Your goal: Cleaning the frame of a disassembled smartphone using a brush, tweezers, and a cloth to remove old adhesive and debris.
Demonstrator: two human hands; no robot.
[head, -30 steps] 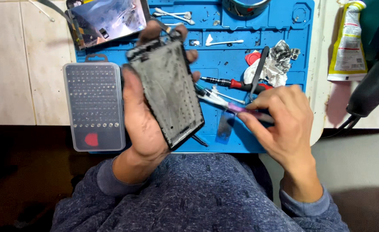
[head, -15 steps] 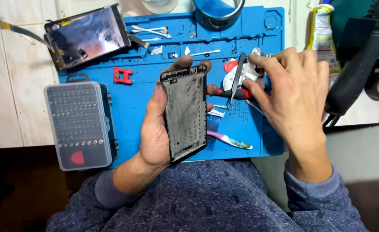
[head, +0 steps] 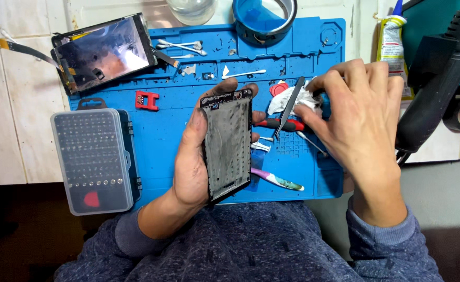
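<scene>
- The left hand (head: 193, 156) grips a bare phone frame (head: 228, 146) upright above the blue repair mat (head: 167, 130), fingers wrapped round its edges.
- The right hand (head: 358, 122) rests on a crumpled white wipe (head: 292, 99), pinching slim tweezers (head: 288, 108) that angle down toward the mat.
- A red-handled screwdriver (head: 282, 124) lies between the hands.
- On the tiled counter (head: 10, 125): a clear bit case (head: 91, 162), a detached phone screen (head: 102, 52) and a black heat gun (head: 439, 78).
</scene>
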